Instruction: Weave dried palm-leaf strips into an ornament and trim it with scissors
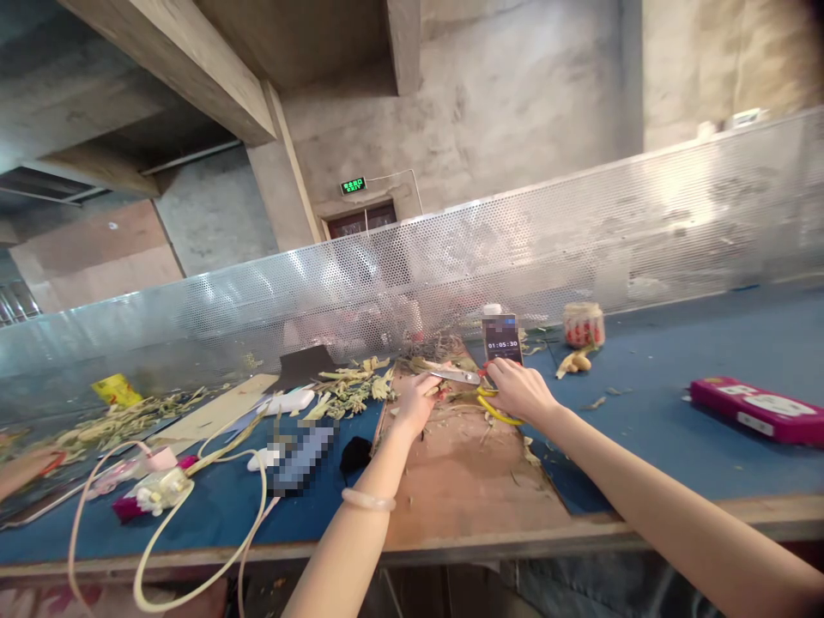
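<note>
A wooden board (457, 506) lies on the blue table, with dried plant scraps scattered over it. My right hand (515, 390) is closed on scissors (499, 410) with yellow and red handles, whose blades point left toward my other hand. My left hand (418, 399) has its fingers pressed together near the blade tips, around something too small to make out. A pile of dry stems (434, 348) lies behind the hands. Just beyond my right hand stands a phone (503, 336) showing a timer.
Dried leaves (357, 386) lie left of the board, near a blurred blue device (305, 459), white cables and a power strip (158, 491). To the right are a jar (584, 324), a pale root (578, 362) and a magenta case (760, 410). Another person's hand (26, 472) shows far left.
</note>
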`<state>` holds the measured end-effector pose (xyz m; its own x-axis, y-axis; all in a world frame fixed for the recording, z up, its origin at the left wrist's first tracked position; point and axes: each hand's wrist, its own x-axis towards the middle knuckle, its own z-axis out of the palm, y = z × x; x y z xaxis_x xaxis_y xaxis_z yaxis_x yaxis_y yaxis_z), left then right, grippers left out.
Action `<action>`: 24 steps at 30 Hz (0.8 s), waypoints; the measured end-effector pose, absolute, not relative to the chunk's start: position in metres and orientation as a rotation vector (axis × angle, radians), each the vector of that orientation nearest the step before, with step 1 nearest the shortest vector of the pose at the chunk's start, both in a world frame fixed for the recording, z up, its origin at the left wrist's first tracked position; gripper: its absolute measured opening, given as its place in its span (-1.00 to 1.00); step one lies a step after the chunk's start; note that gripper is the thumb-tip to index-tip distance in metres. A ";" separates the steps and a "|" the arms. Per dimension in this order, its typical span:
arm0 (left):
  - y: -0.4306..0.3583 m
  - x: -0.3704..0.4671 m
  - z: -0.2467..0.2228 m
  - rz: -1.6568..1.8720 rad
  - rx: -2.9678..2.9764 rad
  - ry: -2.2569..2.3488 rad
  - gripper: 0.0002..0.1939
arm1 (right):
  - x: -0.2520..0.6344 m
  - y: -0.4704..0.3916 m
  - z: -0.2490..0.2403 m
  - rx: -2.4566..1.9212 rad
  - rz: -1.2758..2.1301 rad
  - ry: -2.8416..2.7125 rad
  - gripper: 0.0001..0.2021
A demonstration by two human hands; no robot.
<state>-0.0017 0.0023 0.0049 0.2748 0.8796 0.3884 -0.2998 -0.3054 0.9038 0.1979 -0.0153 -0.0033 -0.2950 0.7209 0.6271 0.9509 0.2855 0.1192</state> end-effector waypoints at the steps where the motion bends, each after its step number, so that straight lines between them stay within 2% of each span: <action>1: 0.002 -0.002 0.005 1.312 1.411 0.587 -0.72 | 0.198 -0.016 -0.003 -1.503 -0.668 -2.107 -0.72; 24: 0.003 -0.003 0.004 1.346 1.474 0.643 -0.71 | 0.196 -0.018 -0.003 -1.490 -0.713 -2.092 -0.70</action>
